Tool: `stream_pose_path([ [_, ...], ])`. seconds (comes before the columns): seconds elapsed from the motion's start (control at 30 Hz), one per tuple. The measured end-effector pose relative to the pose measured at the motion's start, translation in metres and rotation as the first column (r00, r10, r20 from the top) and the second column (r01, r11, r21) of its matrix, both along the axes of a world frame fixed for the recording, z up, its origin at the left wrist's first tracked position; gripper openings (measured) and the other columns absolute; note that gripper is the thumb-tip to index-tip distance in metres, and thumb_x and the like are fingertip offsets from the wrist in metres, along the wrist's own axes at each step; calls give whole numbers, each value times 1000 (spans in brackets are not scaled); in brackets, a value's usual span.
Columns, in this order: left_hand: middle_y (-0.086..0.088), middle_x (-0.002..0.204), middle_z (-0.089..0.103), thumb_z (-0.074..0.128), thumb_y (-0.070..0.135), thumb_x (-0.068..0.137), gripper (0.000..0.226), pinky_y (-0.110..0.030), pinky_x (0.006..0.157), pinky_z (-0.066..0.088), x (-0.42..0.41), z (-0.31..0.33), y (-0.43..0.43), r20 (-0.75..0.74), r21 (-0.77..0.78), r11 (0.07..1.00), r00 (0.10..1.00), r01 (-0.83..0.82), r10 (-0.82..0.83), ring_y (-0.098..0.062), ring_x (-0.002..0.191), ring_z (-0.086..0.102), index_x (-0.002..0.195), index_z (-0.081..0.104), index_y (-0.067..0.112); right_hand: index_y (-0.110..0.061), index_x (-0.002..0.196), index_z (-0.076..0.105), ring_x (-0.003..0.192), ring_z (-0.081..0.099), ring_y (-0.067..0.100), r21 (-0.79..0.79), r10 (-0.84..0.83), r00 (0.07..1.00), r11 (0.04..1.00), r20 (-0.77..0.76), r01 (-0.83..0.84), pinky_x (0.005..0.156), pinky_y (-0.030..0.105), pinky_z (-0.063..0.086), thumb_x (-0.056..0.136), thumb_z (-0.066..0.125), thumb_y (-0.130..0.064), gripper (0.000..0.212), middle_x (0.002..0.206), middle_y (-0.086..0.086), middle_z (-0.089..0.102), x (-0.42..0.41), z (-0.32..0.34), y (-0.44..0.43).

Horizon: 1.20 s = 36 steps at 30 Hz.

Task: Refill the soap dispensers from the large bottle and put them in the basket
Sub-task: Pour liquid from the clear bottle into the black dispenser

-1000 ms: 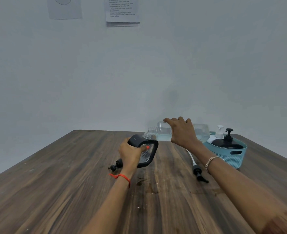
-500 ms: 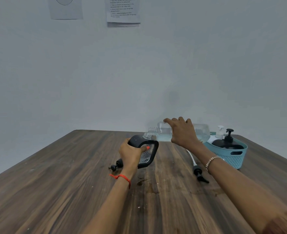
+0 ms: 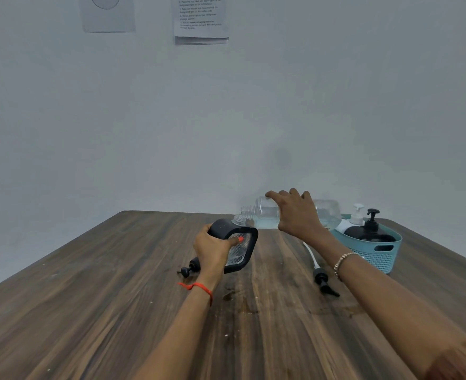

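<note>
Two dispensers (image 3: 369, 235) sit in the basket (image 3: 377, 257) at right; left hand (image 3: 212, 249) grips a third dispenser (image 3: 244, 246), right hand (image 3: 297, 215) grips the tipped bottle (image 3: 264, 215).

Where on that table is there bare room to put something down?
Bare: the table left of the small black pump, and the near strip between left forearm and right forearm. Crowded: around the basket, large bottle and tubed pump.

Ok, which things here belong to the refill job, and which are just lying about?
Job:
large bottle
held black dispenser
teal basket
white dispenser and black pump dispenser inside it
loose black pump
loose pump with white tube

Lying about:
left wall sheet
printed wall sheet
</note>
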<state>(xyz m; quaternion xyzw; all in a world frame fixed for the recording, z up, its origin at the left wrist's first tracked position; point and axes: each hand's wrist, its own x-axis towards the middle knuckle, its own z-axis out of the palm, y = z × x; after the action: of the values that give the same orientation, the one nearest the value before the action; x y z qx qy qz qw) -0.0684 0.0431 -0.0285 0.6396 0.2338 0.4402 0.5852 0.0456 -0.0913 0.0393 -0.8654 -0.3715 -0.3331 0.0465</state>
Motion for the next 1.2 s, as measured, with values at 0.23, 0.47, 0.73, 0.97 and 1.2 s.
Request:
stream_pose_path([
  [0.23, 4, 78, 63, 89, 5, 53, 49, -29, 67, 52, -2, 1, 0, 6, -6, 1000, 1000, 6, -6, -18, 76, 63, 89, 58, 18, -26, 132, 39, 105, 50, 24, -4, 1, 1000, 1000, 0, -1, 86, 36, 33, 73, 57, -6, 65, 113, -1, 59, -2, 2, 0],
  [0.47, 3, 78, 64, 89, 4, 54, 47, -28, 65, 52, -2, 1, -1, 18, -22, 1000, 1000, 12, -12, -17, 74, 63, 87, 58, 18, -26, 133, 38, 105, 50, 24, -11, -2, 1000, 1000, 1, 2, 88, 37, 33, 73, 57, -6, 66, 113, 0, 59, -4, 5, 0],
  [0.73, -6, 86, 68, 89, 4, 52, 49, -35, 71, 56, -3, 0, -1, 22, -33, 999, 1000, 7, -6, -23, 80, 66, 92, 61, 12, -25, 132, 39, 106, 49, 24, -8, 5, 1000, 1000, -4, -5, 87, 37, 33, 72, 57, -5, 65, 112, 0, 60, -5, 5, -1],
  [0.97, -9, 89, 69, 89, 4, 53, 50, -35, 72, 56, -3, -1, -1, 18, -37, 999, 1000, 9, -8, -25, 81, 66, 95, 62, 9, -25, 132, 39, 107, 49, 24, -10, 5, 1000, 1000, -14, -5, 88, 37, 32, 74, 57, -5, 64, 114, 0, 59, -6, 5, -1],
  [1.2, -8, 87, 68, 89, 2, 52, 50, -39, 75, 57, -2, -3, 0, 32, -50, 999, 999, 21, -20, -26, 81, 67, 93, 60, 11, -25, 132, 39, 107, 49, 25, -14, 2, 1000, 1000, -18, -2, 88, 37, 33, 74, 57, -5, 64, 114, 1, 60, -7, 5, -1],
])
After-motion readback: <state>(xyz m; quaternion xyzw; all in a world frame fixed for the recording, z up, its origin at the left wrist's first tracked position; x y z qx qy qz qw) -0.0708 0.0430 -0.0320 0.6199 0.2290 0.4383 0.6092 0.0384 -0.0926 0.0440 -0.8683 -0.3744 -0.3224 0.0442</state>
